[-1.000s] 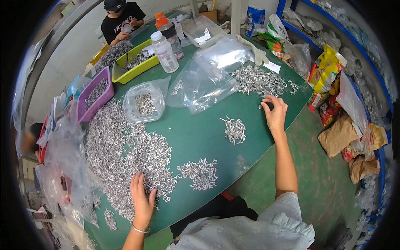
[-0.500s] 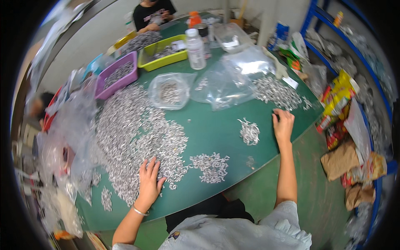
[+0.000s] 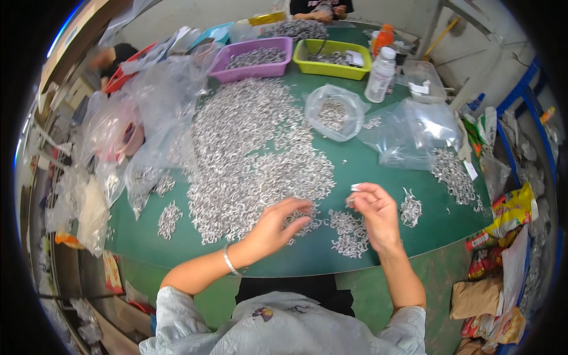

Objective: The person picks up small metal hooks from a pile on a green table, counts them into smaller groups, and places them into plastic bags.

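Note:
A wide heap of small silvery curved metal pieces (image 3: 248, 148), hook-like in shape, covers the middle of the green table (image 3: 266, 263). At its near right edge rests my left hand (image 3: 273, 229), thumb and fingers apart, with pieces showing between them. My right hand (image 3: 380, 218) is raised beside a smaller pile of the pieces (image 3: 348, 235), its thumb and fingertips pinched together. Something small and greyish shows at that pinch, too small to make out. Right of this hand sits another little pile (image 3: 410, 209), and a small cluster (image 3: 170, 220) lies at the left.
Behind the heap stand a purple basket (image 3: 251, 72), a yellow-green basket (image 3: 331, 69) and a white-capped bottle (image 3: 380, 76). An open plastic bag (image 3: 336, 130) holds more pieces. Clear bags (image 3: 160, 89) crowd the left. A co-worker (image 3: 319, 10) sits across the table.
My right hand has moved left from the far right pile to the small pile near the heap, its fingers now pinched. My left hand has shifted right along the heap's edge. The view has turned left.

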